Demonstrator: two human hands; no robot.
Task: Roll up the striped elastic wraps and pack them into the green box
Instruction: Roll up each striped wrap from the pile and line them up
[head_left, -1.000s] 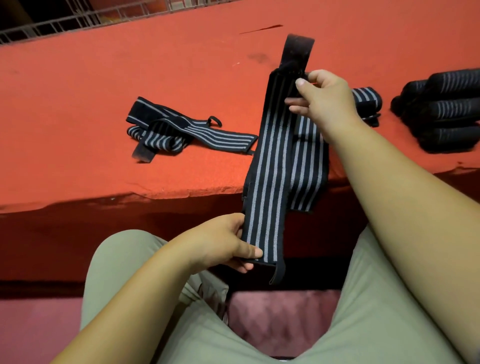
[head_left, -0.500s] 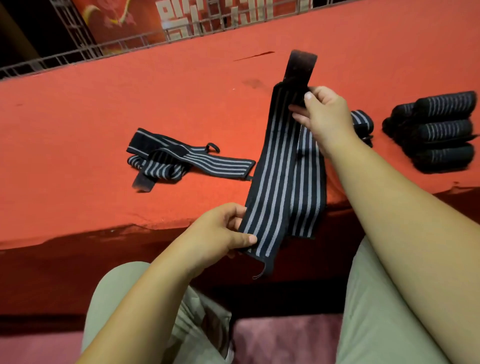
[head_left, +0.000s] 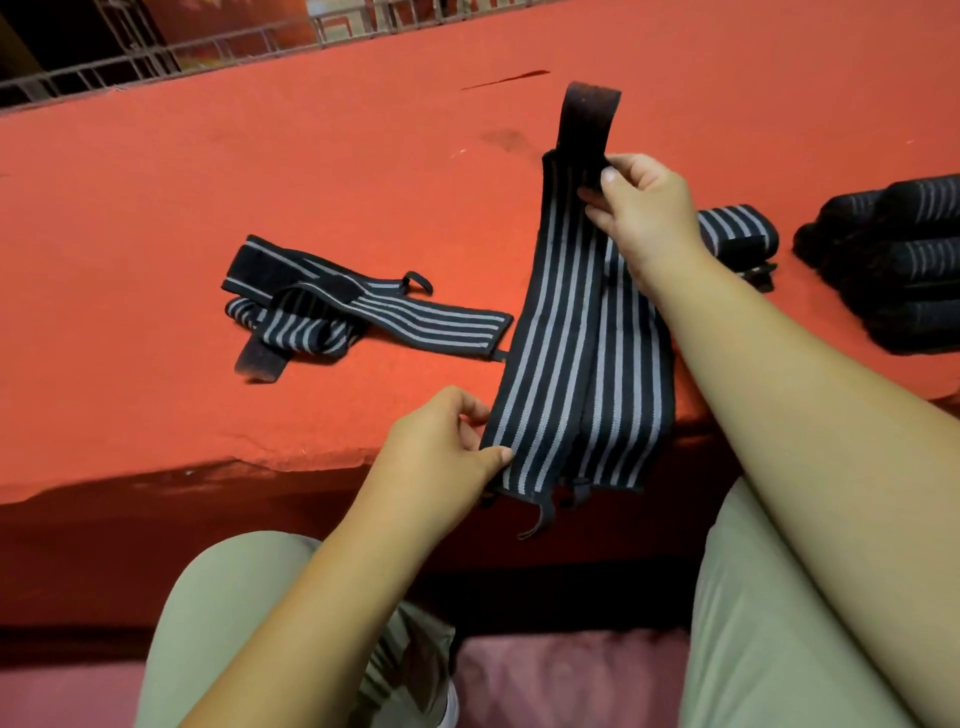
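Head view: striped wrap (head_left: 550, 338) is pinched taut by left hand (head_left: 441, 452) and right hand (head_left: 641, 208) above the red table (head_left: 156, 208), likely straightened for rolling.

Packing bench, seemingly: red cloth-covered table (head_left: 208, 182), wire rack (head_left: 156, 57) behind, stacked rolled wraps (head_left: 904, 260) alongside.

Two flat wraps (head_left: 550, 364), one tangled bunch (head_left: 311, 317), one lone roll (head_left: 737, 234), at least three stacked rolls (head_left: 914, 260).

Black-and-grey striped wraps (head_left: 561, 332) on a red-orange table (head_left: 156, 208); beige trousers (head_left: 769, 623).
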